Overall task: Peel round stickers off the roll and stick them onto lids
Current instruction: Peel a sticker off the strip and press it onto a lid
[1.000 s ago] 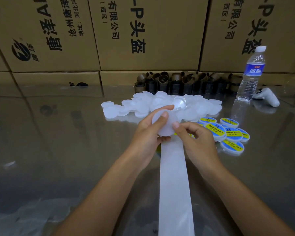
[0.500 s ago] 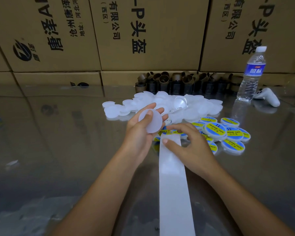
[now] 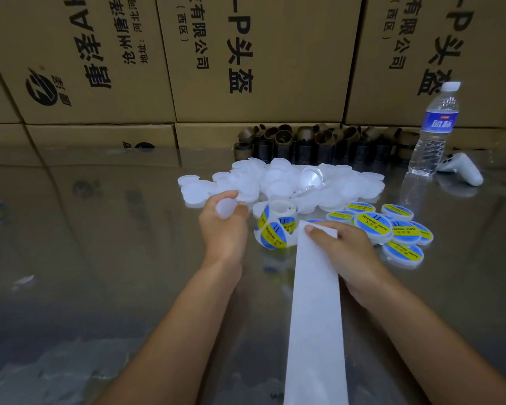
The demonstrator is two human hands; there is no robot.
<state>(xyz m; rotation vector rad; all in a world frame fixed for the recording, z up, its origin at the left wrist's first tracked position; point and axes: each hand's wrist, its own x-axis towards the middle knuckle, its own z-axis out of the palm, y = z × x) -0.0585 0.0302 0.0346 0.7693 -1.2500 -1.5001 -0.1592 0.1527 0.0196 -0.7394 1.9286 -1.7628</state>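
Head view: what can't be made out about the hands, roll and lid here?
All in the head view.
Lid in left hand: curled fingers cover most of it.
Right hand: fingers hidden under the backing strip it pinches.
Backing strip: cut off by the bottom edge.
Sticker roll: right side hidden behind the strip.

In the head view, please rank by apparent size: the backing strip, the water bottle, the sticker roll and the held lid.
1. backing strip, nearest the camera
2. water bottle
3. sticker roll
4. lid in the left hand, partly hidden by fingers
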